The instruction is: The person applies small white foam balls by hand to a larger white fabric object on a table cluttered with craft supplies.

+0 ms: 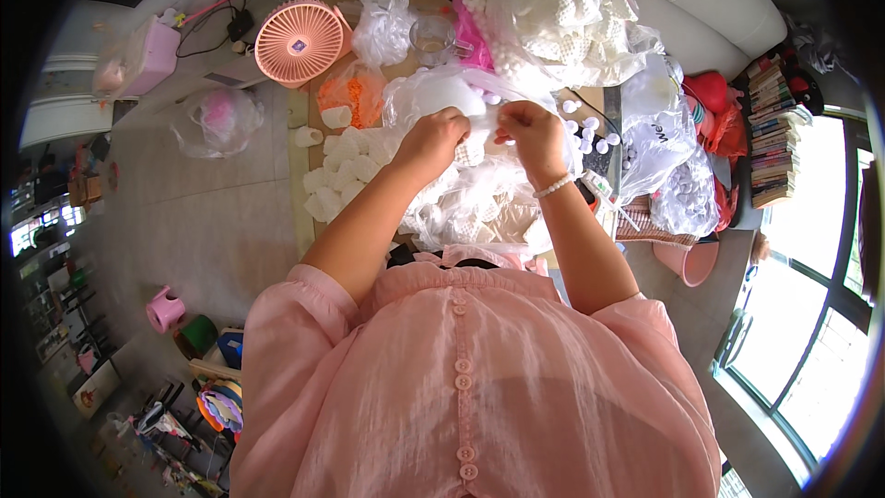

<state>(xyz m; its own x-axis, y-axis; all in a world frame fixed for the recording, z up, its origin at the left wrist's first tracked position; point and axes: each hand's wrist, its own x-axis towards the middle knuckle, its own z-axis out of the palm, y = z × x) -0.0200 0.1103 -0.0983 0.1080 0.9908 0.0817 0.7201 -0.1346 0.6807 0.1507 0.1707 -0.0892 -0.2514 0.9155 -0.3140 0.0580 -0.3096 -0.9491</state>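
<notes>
Over the middle of a cluttered table, my left hand [438, 137] has its fingers closed on a small white textured piece [470, 153], whose lower part shows beneath the fingertips. My right hand [531, 138], with a white bead bracelet at the wrist, is just to the right, fingertips pinched together; whether something thin is between them is too small to tell. Clear plastic bags [477, 211] with white textured pieces lie below the hands. A heap of similar white pieces [349, 167] sits to the left. Small white balls [586, 136] are scattered to the right.
A pink fan [303, 43], an orange bag [351, 93] and a clear cup [433, 40] stand behind. A large clear bag of white pieces [567, 17] fills the back right. A white glue gun [599, 187] lies near my right forearm. Books [773, 138] are stacked far right.
</notes>
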